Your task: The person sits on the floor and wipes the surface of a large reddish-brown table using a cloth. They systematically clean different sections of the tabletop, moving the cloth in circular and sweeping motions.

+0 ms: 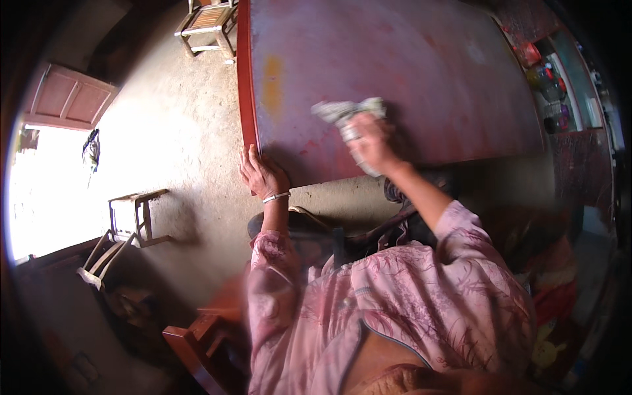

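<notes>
A bunched pale cloth (pixel 340 112) lies under my right hand (pixel 373 140), which grips it against the worn, reddish-purple table top (pixel 444 74). The hand and cloth are slightly blurred. My left hand (pixel 261 173), with a bracelet on the wrist, rests on the near left corner of the table, its fingers over the red edge strip (pixel 247 89). It holds nothing loose. Left of the cloth, a yellow stain (pixel 272 86) marks the surface.
A wooden chair (pixel 206 27) stands beyond the table's left edge. Another wooden seat (pixel 136 212) is on the floor at left, near a bright doorway. A red wooden chair (pixel 197 340) is at lower left. Shelves at right hold jars (pixel 550 89).
</notes>
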The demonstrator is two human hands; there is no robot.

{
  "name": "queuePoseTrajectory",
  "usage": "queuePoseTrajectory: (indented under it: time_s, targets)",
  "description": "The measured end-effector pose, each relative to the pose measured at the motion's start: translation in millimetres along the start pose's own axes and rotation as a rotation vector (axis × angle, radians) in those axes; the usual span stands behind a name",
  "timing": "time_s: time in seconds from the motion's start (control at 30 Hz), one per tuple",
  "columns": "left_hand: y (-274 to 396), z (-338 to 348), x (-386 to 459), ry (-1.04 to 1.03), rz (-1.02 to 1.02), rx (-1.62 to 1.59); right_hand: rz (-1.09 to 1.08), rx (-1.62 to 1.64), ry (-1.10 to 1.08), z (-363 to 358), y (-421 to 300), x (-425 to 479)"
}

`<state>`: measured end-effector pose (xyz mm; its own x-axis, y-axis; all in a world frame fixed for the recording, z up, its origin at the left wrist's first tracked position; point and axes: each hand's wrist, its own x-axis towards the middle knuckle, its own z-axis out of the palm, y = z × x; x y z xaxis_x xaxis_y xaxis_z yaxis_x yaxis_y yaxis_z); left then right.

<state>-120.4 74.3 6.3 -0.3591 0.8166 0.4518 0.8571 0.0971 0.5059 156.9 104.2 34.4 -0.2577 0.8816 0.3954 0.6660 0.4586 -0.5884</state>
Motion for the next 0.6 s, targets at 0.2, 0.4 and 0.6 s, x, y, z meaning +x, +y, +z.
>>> queuePoseTrajectory:
  time_s: [0.2, 0.4, 0.6]
  targets:
    - [6.1, -1.0, 1.3, 0.037, 0.02, -0.012, 0.275, -0.41, 0.196, -47.5, 148.5, 58.2]
    - [6.7, -5.4, -1.7, -0.009, 0.023, -0.025, 0.298, -0.473, 0.208, 72.7, 155.6, 198.6]
    - [2.0, -4.7, -1.3, 0.016, 0.033, -0.039, -0.179, -0.187, 0.025, 189.2, 24.4, 240.4]
